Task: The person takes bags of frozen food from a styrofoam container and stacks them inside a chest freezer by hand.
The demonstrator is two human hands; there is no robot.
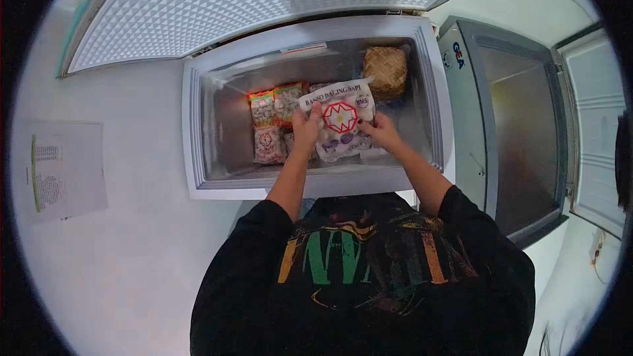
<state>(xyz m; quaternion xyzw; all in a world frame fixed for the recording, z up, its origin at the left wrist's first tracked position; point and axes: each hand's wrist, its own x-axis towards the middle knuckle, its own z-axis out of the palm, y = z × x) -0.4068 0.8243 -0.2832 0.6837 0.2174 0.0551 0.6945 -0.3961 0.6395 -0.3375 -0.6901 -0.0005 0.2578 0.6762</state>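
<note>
Both hands hold a white plastic bag of meatballs [339, 117], printed "BAKSO DAGING SAPI" with a red emblem, above the open chest freezer [227, 178]. My left hand [306, 130] grips the bag's left edge, thumb on the front. At its right edge my right hand [384, 133] pinches the plastic. Lower down in the freezer, left of the held bag, lie several packs: one with an orange and green edge [262, 107], a similar one [286, 100], and a whitish pack with a red emblem [267, 143]. The held bag partly hides other packs behind it.
A woven basket [385, 71] wrapped in clear plastic sits in the freezer's back right corner. The freezer's raised lid [217, 6] stands behind. To the right is a grey cabinet marked GEA [471, 92] with an open white door [600, 125]. A paper sheet [69, 168] lies at left.
</note>
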